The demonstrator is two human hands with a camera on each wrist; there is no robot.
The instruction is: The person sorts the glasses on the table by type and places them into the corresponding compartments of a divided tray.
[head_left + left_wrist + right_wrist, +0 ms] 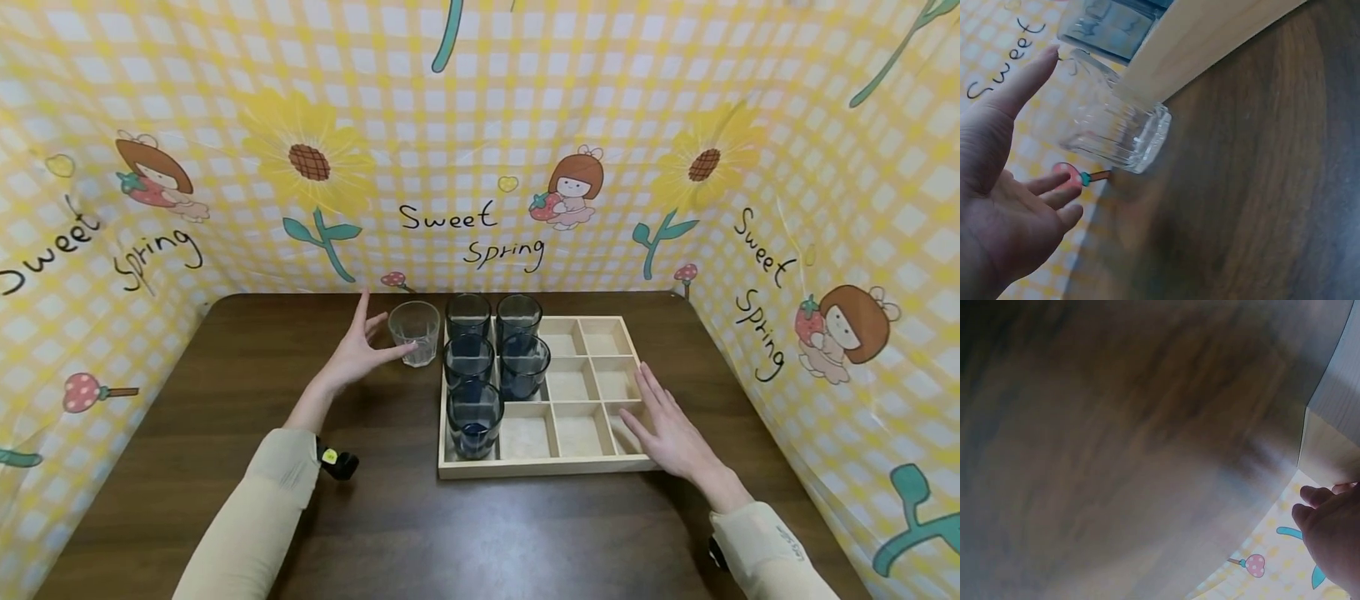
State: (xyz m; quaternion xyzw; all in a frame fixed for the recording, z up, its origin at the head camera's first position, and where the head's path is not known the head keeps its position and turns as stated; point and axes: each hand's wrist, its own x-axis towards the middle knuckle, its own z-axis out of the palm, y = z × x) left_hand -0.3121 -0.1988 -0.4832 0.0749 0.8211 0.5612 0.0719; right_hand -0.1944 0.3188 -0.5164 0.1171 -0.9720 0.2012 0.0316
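A colourless see-through glass (pixel 422 327) stands upright on the table, just left of the wooden divided tray (pixel 547 469). My left hand (pixel 360 348) is beside it, fingers spread and thumb reaching across its near side. In the left wrist view the thumb tip is close to the rim of the glass (pixel 1141 147), and the other fingers are apart from it; whether the thumb touches cannot be told. At the tray's right side, my right hand (pixel 671 429) rests with extended fingers along the edge and the thumb over a front compartment; it holds nothing.
Several dark blue-grey glasses, such as the front one (pixel 475 421), stand in the tray's two left columns. Light wooden dividers split the tray into square compartments. A brown wood-grain table (pixel 390 533) lies beneath. A yellow checked cloth (pixel 465 125) hangs behind and at both sides.
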